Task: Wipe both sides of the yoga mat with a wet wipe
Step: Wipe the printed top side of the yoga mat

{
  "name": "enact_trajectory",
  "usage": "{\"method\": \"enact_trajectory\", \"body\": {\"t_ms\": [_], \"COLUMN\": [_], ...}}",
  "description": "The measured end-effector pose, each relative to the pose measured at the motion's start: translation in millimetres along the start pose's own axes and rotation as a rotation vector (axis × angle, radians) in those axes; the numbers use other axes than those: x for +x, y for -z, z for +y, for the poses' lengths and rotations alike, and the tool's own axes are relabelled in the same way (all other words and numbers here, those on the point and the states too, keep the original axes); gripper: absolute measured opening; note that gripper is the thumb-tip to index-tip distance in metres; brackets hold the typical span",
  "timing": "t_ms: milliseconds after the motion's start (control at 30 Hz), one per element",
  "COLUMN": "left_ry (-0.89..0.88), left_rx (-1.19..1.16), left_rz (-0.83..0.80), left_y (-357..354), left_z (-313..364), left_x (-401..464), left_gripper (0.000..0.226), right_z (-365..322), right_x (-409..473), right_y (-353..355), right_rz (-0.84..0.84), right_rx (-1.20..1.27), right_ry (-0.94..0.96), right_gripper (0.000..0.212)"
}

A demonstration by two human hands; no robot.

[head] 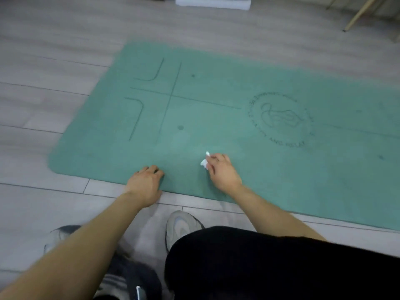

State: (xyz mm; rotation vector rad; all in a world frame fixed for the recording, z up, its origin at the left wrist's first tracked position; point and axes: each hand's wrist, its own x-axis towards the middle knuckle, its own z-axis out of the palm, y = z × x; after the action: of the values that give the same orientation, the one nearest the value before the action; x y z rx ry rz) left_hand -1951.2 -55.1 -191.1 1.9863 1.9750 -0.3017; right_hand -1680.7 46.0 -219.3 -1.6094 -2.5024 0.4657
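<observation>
A teal yoga mat (216, 87) lies flat on the floor, printed side up with guide lines and a round logo. My right hand (223, 172) grips a crumpled white wet wipe (204, 162) against the mat near its front edge. My left hand (147, 182) rests on the mat's front edge with its fingers curled down onto the surface; whether the thumb is under the edge is hidden.
Grey wood-look floor (54, 94) surrounds the mat. My shoes (181, 226) and a dark trouser leg (281, 267) are just in front of the mat. A white box (213, 3) sits at the far wall and a wooden furniture leg (359, 14) stands at the top right.
</observation>
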Motion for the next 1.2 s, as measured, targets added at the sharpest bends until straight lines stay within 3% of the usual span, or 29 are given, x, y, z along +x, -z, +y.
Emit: {"method": "enact_trajectory", "body": {"t_ms": [67, 167, 233, 333, 433, 500, 567, 633, 700, 833, 867, 933, 1000, 1067, 1133, 1200], "left_ry": [0.000, -0.022, -0.033, -0.050, -0.054, -0.033, -0.002, 0.001, -0.010, -0.016, -0.016, -0.039, -0.070, -0.087, -0.091, -0.104], "left_rx": [0.016, 0.075, 0.119, 0.141, 0.177, 0.161, 0.164, 0.173, 0.178, 0.192, 0.190, 0.205, 0.222, 0.250, 0.252, 0.241], "left_rz": [-0.054, -0.137, -0.178, -0.222, -0.181, -0.149, -0.152, -0.196, -0.237, -0.244, -0.228, -0.158, -0.110, -0.108, -0.110, -0.099], "left_y": [6, 18, 24, 31, 32, 33, 38, 45, 49, 49, 49, 50, 51, 53, 52, 49], "left_z": [2, -4, -4, 2, 6, 11, 17, 21, 23, 18, 17, 18, 21, 25, 31, 29], "left_x": [-1, 2, 3, 4, 6, 9, 14, 23, 27, 31, 32, 37, 45, 53, 56, 55], "left_gripper": [0.050, 0.054, 0.059, 0.063, 0.064, 0.059, 0.052, 0.049, 0.048, 0.044, 0.042, 0.038, 0.038, 0.040, 0.041, 0.040], "right_z": [-37, -23, 18, 78, 67, 24, -12, -8, 26, 87, 74, 19, -30, -32, 12, 68], "right_x": [-20, -13, 7, 31, 41, 37, 24, 26, 41, 65, 62, 42, 15, 14, 33, 50], "right_y": [-15, -18, -3, 27, 17, -5, -21, -20, -4, 24, 20, 3, -16, -20, 0, 24], "right_rz": [0.003, 0.042, 0.108, 0.269, 0.324, 0.238, 0.098, 0.070, 0.107, 0.306, 0.315, 0.227, 0.040, -0.045, 0.074, 0.296], "right_rx": [0.056, 0.058, 0.035, 0.096, 0.172, 0.186, 0.151, 0.087, 0.067, 0.145, 0.176, 0.224, 0.207, 0.135, 0.107, 0.093], "right_ry": [0.201, 0.363, 0.194, -0.221, -0.338, -0.135, 0.210, 0.445, 0.329, -0.412, -0.446, -0.194, 0.236, 0.497, 0.329, -0.106], "right_gripper": [0.038, 0.039, 0.033, 0.030, 0.026, 0.026, 0.025, 0.021, 0.018, 0.032, 0.033, 0.024, 0.021, 0.023, 0.021, 0.019]}}
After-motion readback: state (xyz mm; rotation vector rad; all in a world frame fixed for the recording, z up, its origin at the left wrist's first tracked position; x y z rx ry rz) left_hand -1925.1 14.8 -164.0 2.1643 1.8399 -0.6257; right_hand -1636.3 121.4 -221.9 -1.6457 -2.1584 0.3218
